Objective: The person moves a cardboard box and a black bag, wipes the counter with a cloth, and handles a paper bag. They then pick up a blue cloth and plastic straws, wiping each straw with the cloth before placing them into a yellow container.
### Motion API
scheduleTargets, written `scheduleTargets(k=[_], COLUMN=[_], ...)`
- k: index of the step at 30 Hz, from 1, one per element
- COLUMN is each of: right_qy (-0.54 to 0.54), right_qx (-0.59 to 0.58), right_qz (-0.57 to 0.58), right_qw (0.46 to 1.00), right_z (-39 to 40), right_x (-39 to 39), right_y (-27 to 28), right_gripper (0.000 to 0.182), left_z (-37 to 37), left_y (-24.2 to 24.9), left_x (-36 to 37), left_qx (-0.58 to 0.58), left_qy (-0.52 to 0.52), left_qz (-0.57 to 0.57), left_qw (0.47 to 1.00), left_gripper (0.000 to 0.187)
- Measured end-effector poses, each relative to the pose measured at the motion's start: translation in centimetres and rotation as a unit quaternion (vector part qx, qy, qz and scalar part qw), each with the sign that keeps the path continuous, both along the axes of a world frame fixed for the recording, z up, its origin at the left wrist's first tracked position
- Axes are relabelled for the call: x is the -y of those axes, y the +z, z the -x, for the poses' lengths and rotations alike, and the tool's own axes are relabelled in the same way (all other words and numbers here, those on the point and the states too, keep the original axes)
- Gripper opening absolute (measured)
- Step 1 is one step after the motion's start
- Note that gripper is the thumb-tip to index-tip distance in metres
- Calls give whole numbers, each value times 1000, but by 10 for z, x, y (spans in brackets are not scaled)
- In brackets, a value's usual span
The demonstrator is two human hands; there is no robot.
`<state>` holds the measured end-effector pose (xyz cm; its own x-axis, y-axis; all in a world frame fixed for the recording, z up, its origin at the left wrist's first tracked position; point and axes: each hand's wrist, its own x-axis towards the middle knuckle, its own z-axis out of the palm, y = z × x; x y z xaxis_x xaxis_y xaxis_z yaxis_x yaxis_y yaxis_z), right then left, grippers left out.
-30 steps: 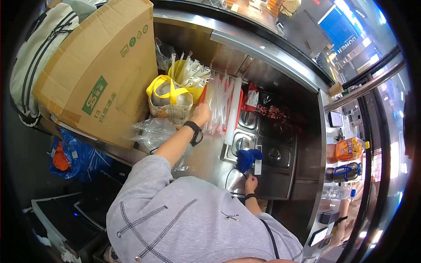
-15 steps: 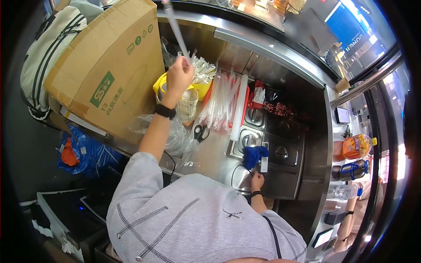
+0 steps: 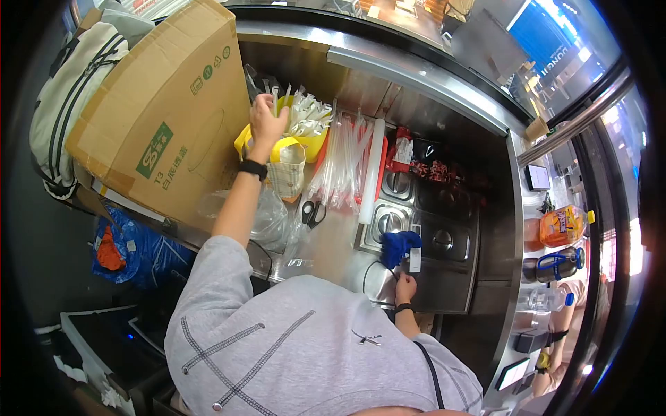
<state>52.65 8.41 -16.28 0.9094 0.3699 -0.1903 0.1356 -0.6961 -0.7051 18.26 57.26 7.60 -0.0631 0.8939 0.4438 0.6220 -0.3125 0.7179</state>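
Observation:
My left hand [image 3: 268,123] is over the yellow tub [image 3: 316,143], its fingers closed around a slim pale wrapped straw [image 3: 275,101] that stands up between thumb and fingers. Many white paper-wrapped straws [image 3: 309,114] fill the tub just right of it. Below the hand is a checked cream bag [image 3: 286,177] with a yellow rim. My right hand [image 3: 406,286] rests low by the steel counter, fingers curled in a pinch; what they hold, if anything, is too small to make out. A blue cloth [image 3: 400,248] lies just above that hand.
A large cardboard box [image 3: 159,111] stands at left. Clear plastic-sleeved straws [image 3: 343,163], black scissors [image 3: 313,213] and steel lidded pans [image 3: 390,220] occupy the counter. Bottles [image 3: 563,227] line the right ledge, where another person's arm [image 3: 565,319] shows beyond.
My left hand has come down and left, toward the yellow tub. The long pale strip raised above it before no longer shows at that height. My right hand has stayed in place.

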Motion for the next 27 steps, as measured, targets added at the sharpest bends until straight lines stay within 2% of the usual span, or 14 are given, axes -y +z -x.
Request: scheduleTargets(k=[1, 2, 4, 6, 9, 12, 15, 17, 19, 22, 26, 27], right_qy=[-5, -11, -10, -13, -8, -15, -8, 4, 4, -2, -21, -9], right_qx=[2, 4, 10, -10, -7, -11, -6, 32, 31, 12, -51, -34], right_qz=[6, 13, 15, 14, 12, 8, 6, 16, 33, 37, 46, 44], right_qw=[1000, 1000, 1000, 1000, 1000, 1000, 1000, 999, 999, 999, 997, 998], right_z=[0, 1, 7, 14, 11, 11, 7, -2, 1, 9, 8, 6], right_x=[1, 0, -5, -10, -8, -7, -6, 0, -2, -7, -9, -8], right_y=[0, 0, 8, 27, 24, 24, 13, -6, 1, 22, 28, 25], right_gripper=[31, 31, 29, 28, 25, 26, 27, 27, 27, 26, 27, 26], left_z=[-7, -16, -30, -45, -74, -93, -108, -111, -109, -101, -91, -87], left_y=[2, 2, -15, -31, -58, -63, -117, -115, -115, -114, -103, -81], left_x=[13, 29, 49, 67, 86, 100, 91, 89, 86, 73, 78, 88], left_qx=[31, 40, -22, -77, -153, -209, -172, -155, -144, -145, -49, -6], left_qy=[-22, -91, -238, -318, -262, -210, -136, -134, -128, -198, -197, -201], left_qz=[-2, 57, 131, 206, 195, 269, 262, 280, 272, 296, 250, 236], left_qw=[999, 993, 962, 922, 932, 917, 940, 938, 943, 923, 947, 951], left_gripper=[55, 43, 35, 37, 43, 43, 44, 44, 44, 46, 43, 41])
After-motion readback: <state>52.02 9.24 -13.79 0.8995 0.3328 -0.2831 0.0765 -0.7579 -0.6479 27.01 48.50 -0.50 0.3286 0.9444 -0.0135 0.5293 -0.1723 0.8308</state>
